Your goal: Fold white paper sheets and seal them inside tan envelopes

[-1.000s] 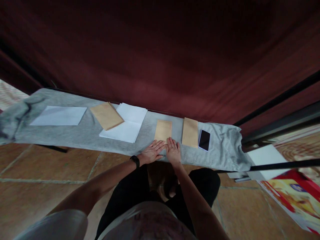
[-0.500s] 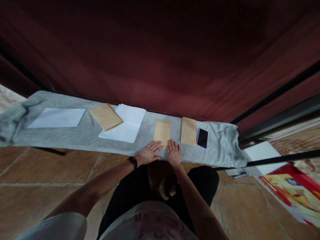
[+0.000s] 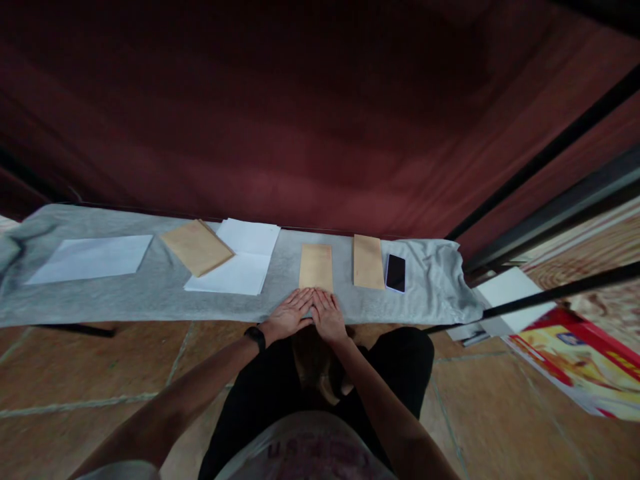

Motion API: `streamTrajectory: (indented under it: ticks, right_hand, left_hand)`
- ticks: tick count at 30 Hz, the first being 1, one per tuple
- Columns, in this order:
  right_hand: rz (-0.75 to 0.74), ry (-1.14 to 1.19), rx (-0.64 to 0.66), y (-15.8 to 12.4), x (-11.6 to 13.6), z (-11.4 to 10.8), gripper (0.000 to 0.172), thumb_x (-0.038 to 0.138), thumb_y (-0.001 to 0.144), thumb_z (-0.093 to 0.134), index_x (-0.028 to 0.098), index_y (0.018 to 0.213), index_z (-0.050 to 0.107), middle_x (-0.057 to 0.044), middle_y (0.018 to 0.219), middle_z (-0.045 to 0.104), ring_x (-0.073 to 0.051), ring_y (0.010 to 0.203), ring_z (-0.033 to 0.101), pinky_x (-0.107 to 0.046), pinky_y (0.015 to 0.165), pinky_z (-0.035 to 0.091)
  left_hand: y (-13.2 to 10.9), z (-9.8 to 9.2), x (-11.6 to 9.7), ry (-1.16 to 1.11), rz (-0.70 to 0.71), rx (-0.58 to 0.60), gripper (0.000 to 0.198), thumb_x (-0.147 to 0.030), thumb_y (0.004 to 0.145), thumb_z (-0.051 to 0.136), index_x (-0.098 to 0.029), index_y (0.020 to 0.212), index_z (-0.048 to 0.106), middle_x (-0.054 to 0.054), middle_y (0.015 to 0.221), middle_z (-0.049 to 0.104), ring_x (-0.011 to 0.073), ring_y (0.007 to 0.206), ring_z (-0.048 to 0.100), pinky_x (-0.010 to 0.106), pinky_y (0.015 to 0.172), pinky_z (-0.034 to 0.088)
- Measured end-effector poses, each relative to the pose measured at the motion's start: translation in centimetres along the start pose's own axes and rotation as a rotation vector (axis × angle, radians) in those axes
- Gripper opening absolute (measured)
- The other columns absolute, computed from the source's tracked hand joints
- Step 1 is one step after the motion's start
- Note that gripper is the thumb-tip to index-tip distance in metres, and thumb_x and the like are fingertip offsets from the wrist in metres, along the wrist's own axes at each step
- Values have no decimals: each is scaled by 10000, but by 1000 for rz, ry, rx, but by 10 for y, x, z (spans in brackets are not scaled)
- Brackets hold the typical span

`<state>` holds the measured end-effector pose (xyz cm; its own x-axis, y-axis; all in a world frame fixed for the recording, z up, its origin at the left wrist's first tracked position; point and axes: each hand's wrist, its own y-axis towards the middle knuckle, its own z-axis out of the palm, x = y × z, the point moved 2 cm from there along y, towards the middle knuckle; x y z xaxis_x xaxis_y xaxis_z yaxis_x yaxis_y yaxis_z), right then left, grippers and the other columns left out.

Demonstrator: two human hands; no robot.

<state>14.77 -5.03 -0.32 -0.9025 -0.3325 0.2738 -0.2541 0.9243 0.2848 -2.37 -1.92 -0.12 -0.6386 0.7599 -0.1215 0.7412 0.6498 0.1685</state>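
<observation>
A tan paper envelope [image 3: 316, 265] lies flat in front of me on the grey cloth. On its near end rest my left hand [image 3: 290, 315] and my right hand [image 3: 327, 316], both flat with fingers stretched out. The fingertips of the two hands meet over the envelope's lower edge, which they hide. To the right lies another tan envelope [image 3: 369, 262], apart from my hands. Farther left, a stack of tan envelopes [image 3: 196, 247] overlaps folded white paper sheets [image 3: 245, 263].
A phone [image 3: 395, 273] lies right of the single envelope. White paper [image 3: 93, 259] is at the far left of the grey cloth [image 3: 150, 303]. Behind the narrow table hangs a dark red sheet [image 3: 300, 147]. A red and yellow box [image 3: 575, 363] is on the floor at right.
My right hand has moved left and turned inward, so its fingertips now meet those of my left hand at the envelope's near end. The whole view has shifted slightly.
</observation>
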Motion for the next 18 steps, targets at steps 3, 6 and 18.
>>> streamTrajectory:
  ticks: [3, 6, 18]
  right_hand:
    - [9, -20, -4, -4, 5, 5, 528, 364, 1079, 397, 141, 1557, 420, -126, 1579, 474, -236, 1481, 412, -464, 1250, 248]
    - [41, -48, -14, -9, -3, 2, 534, 362, 1076, 406, 127, 1555, 423, -139, 1585, 462, -251, 1486, 403, -471, 1248, 247]
    - [128, -51, 0, -25, -26, -16, 496, 328, 1080, 394, 193, 1556, 436, -88, 1578, 481, -240, 1458, 444, -450, 1246, 246]
  left_hand:
    - [0, 1, 1, -8, 7, -21, 722, -557, 1024, 405, -134, 1600, 303, 150, 1652, 344, 246, 1558, 263, 443, 1278, 223]
    - [-3, 2, 2, -14, 7, -52, 706, -543, 1029, 404, -151, 1606, 291, 139, 1656, 338, 237, 1557, 264, 440, 1277, 236]
    - [-14, 1, 7, -28, -76, -85, 679, -498, 1039, 384, -119, 1597, 305, 171, 1640, 357, 256, 1542, 299, 467, 1262, 306]
